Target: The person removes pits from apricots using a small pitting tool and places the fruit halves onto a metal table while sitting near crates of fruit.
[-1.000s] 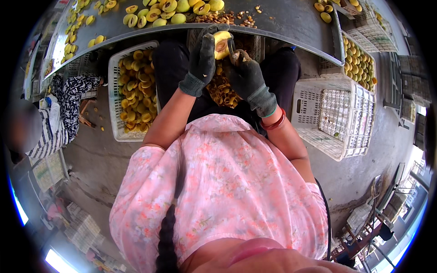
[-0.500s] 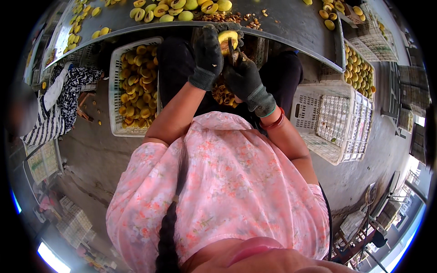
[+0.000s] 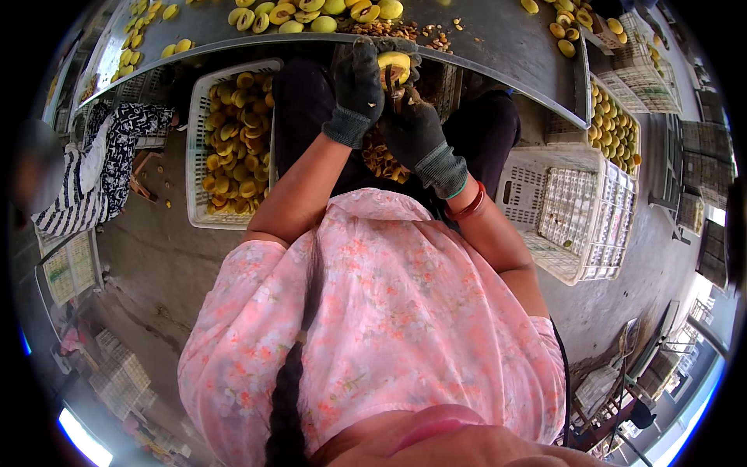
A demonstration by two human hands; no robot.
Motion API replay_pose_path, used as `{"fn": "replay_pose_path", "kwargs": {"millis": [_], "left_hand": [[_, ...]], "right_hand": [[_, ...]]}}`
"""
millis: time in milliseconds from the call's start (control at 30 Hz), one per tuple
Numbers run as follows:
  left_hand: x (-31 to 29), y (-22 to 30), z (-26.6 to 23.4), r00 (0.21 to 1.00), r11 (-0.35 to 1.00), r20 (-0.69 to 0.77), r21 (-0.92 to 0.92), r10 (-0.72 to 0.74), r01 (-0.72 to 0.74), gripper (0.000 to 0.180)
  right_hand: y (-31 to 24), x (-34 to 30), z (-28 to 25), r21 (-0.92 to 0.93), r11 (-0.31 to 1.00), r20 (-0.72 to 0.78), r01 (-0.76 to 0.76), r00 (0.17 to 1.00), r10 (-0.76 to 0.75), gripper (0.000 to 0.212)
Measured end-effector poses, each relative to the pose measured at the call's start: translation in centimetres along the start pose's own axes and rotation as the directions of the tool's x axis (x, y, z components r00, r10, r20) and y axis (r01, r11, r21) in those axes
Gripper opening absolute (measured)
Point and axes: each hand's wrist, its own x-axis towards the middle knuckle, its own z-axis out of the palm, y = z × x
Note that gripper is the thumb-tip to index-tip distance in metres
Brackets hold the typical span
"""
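At the table's near edge, my left hand [image 3: 359, 92] in a dark glove is closed around a yellow stone fruit half [image 3: 397, 62], with brown showing in its hollow. My right hand [image 3: 417, 134], gloved too, is wrapped round a small dark pitting tool [image 3: 388, 76]. The tool's narrow end touches the fruit's cut face; the handle is mostly hidden in my fist. Several halved fruits [image 3: 308, 6] and brown pits [image 3: 387, 29] lie on the metal table [image 3: 475, 43] just beyond my hands.
A white crate [image 3: 194, 156] of hollowed yellow halves stands left of my legs. More pieces [image 3: 383, 162] lie below my hands. An open white crate [image 3: 572, 214] is at right, beside another crate holding fruit [image 3: 611, 128]. A person in striped clothing [image 3: 78, 198] sits far left.
The fruit half has tilted a little in my left hand, and the tool's end has shifted slightly to the left on it. Both hands stay in nearly the same place.
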Motion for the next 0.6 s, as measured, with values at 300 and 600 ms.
{"fn": "replay_pose_path", "kwargs": {"millis": [300, 600], "left_hand": [[-0.5, 1.2, 0.1, 0.974, 0.958, -0.065, 0.209, 0.216, -0.198, 0.048], [-0.2, -2.7, -1.9, 0.963, 0.913, 0.013, 0.316, 0.269, -0.259, 0.031]], "right_hand": [[1.0, -0.5, 0.7, 0.206, 0.976, 0.035, -0.067, 0.998, 0.061, 0.003], [-1.9, 0.0, -1.6, 0.594, 0.365, 0.557, -0.717, 0.694, 0.455, 0.005]]}}
